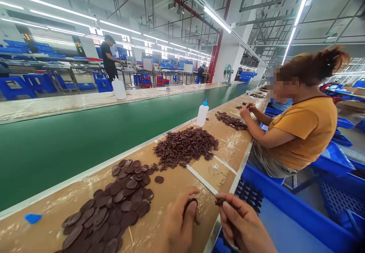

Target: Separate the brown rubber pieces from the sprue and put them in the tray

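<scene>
My left hand (178,222) is closed on a dark brown oval disc (192,202), held on edge between thumb and fingers just above the bench. To its right, my right hand (242,222) pinches a small, knobbly dark brown piece (219,201) at the bench's near edge. A heap of flat brown oval discs (114,207) lies left of my left hand. Beyond both hands is a mound of small curly brown pieces (185,146). A small clear round dish (213,168) sits past my right hand, between white strips on the bench.
A white squeeze bottle (202,115) with a blue tip stands by the green conveyor belt (85,142). Blue trays (285,215) hold rows of dark discs below right. A co-worker in a yellow shirt (310,131) sits at right. A blue scrap (33,218) lies at left.
</scene>
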A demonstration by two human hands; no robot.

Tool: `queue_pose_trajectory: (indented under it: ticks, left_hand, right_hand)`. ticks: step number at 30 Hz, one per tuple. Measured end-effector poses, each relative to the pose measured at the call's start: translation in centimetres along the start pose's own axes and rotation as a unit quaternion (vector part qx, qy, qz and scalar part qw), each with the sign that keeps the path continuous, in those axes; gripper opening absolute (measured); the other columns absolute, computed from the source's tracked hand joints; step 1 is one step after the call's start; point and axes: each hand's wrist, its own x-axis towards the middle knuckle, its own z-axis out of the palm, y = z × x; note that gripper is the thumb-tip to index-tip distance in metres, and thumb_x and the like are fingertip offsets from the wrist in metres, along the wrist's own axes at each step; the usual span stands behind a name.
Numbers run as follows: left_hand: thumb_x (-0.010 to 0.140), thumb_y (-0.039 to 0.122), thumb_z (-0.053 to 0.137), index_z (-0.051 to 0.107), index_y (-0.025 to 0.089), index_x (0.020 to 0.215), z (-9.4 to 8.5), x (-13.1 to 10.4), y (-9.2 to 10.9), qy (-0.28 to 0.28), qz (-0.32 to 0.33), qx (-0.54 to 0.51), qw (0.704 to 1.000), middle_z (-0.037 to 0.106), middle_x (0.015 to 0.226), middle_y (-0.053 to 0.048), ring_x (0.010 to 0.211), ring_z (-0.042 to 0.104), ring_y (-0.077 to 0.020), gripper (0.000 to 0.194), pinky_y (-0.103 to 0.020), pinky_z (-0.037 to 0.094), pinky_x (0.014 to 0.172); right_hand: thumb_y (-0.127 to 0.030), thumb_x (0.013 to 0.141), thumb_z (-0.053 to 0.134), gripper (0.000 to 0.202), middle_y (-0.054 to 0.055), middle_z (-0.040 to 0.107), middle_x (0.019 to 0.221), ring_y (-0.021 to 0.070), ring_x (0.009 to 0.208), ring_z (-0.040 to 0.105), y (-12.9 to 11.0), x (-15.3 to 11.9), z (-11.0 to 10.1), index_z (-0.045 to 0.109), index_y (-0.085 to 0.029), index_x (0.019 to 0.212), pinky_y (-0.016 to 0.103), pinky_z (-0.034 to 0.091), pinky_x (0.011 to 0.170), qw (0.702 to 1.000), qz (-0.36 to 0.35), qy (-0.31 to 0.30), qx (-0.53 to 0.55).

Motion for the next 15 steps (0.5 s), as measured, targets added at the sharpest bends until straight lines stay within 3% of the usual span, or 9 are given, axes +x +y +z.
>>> queue_pose_trajectory:
  ticks: [2,4,8,12,15]
  left_hand:
    - [0.099,0.043,0.039,0.059,0.019,0.12,0.9,0.3,-0.1,0.01,-0.004,-0.047,0.999,0.064,0.068,0.001,0.052,0.05,-0.0132,0.038,-0.024,0.038,0.052]
    - [0.098,0.045,0.042,0.064,0.019,0.115,1.1,0.5,-0.1,0.006,-0.009,-0.069,0.998,0.064,0.067,0.001,0.05,0.048,-0.0115,0.038,-0.023,0.038,0.051]
    - [0.095,0.044,0.052,0.069,0.02,0.107,0.6,0.4,-0.5,0.024,-0.007,-0.023,0.999,0.067,0.065,-0.001,0.059,0.058,-0.0144,0.032,-0.023,0.044,0.059]
    - [0.097,0.031,0.047,0.067,0.023,0.112,0.4,0.1,-2.2,0.008,0.121,0.057,0.991,0.074,0.081,-0.003,0.07,0.065,-0.0154,0.026,-0.022,0.047,0.067]
    - [0.098,0.025,0.044,0.069,0.024,0.104,0.3,0.0,-3.3,-0.016,0.213,0.088,0.973,0.074,0.081,-0.003,0.066,0.063,-0.0129,0.026,-0.021,0.042,0.062]
  right_hand:
    - [-0.048,0.077,0.079,0.039,-0.006,0.053,0.054,0.0039,0.036,0.04,0.3,0.0,0.4,0.067,-0.017,0.098,0.016,0.028,0.034,1.0,0.011,0.002,-0.025]
    - [-0.05,0.077,0.078,0.041,-0.007,0.051,0.052,0.0027,0.033,0.036,0.4,0.0,0.8,0.064,-0.017,0.097,0.016,0.024,0.033,0.999,0.027,0.006,-0.034]
    - [-0.051,0.076,0.078,0.041,-0.009,0.048,0.048,0.0011,0.032,0.03,0.7,0.0,1.6,0.061,-0.017,0.09,0.015,0.019,0.033,0.999,0.046,0.004,-0.021]
    - [-0.058,0.069,0.081,0.046,-0.012,0.038,0.038,0.0011,0.03,0.023,1.4,0.3,2.4,0.058,-0.019,0.074,0.015,0.017,0.033,0.989,0.131,-0.046,0.048]
    - [-0.063,0.064,0.081,0.056,-0.011,0.03,0.034,0.0016,0.03,0.022,2.2,0.3,3.0,0.049,-0.019,0.052,0.015,0.017,0.033,0.974,0.197,-0.087,0.074]
